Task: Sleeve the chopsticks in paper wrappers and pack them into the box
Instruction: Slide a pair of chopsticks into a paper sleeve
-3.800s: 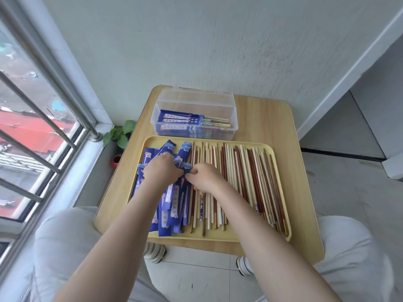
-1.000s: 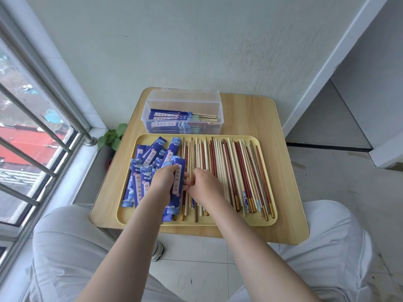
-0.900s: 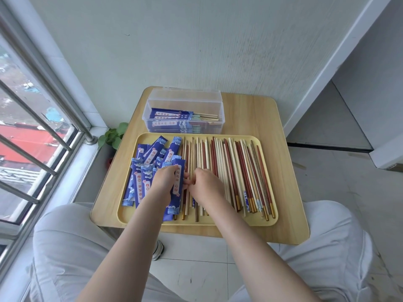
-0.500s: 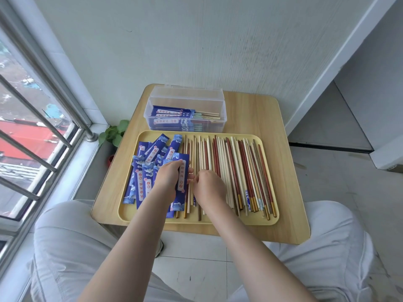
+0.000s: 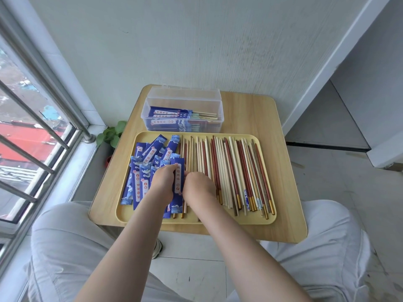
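Observation:
A yellow tray [image 5: 269,216] on the small wooden table holds a heap of blue paper wrappers [image 5: 141,171] on its left and several loose chopsticks [image 5: 231,168], red, cream and brown, on its right. My left hand [image 5: 162,184] grips one blue wrapper [image 5: 178,182] upright over the heap. My right hand [image 5: 199,188] sits curled right beside it over the chopsticks near the tray's middle; what its fingers hold is hidden. Behind the tray stands a clear plastic box [image 5: 218,105] with several sleeved chopsticks [image 5: 174,118] lying in it.
The wooden table [image 5: 281,131] stands against a white wall. A barred window [image 5: 32,127] runs along the left, with a small green plant [image 5: 112,134] below the sill. My knees in light trousers flank the table's near edge.
The left hand has lifted one blue wrapper off the heap and holds it more upright. The right hand has stayed beside it over the chopsticks. The camera tilted slightly.

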Available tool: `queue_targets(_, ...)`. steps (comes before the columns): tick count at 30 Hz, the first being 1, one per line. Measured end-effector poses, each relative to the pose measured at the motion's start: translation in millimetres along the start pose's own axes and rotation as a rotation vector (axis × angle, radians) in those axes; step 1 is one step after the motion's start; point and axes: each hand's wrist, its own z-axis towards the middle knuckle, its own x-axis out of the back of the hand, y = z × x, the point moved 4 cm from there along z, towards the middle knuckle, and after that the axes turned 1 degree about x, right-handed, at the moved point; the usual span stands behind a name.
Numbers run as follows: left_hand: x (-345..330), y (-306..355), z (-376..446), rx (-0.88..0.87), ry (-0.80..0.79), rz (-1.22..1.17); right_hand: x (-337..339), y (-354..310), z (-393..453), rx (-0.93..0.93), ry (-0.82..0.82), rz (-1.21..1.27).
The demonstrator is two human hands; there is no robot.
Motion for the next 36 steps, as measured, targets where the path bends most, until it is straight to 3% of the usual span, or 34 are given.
queue_targets(8, 0.7, -0.6, -6.3, 0.033, -0.060, -0.065, -2.9, 13.5, -0.6, -0.148, 0.017, 0.324)
queue_targets(17, 1.9, 2.2, -9.2, 0.039, -0.102, -0.097, 5.5, 23.2, -0.7, -0.108, 0.012, 0.437)
queue_targets(23, -9.1, 13.2, -16.3, 0.059, -0.250, -0.465, 57.3, 41.7, -14.7, 0.148, 0.059, 0.709)
queue_targets(27, -20.4, 22.3, -19.0, 0.055, -0.301, -0.678, 70.3, 52.0, -17.9, 0.124, 0.154, 0.741)
queue_targets(33, -24.1, 30.5, -19.9, 0.020, -0.306, -0.824, 64.5, 65.5, -16.4, 0.105, 0.073, 0.703)
queue_targets(36, -22.4, 31.9, -19.9, -0.021, -0.267, -0.795, 68.1, 72.2, -16.7, 0.117, 0.079, 0.806)
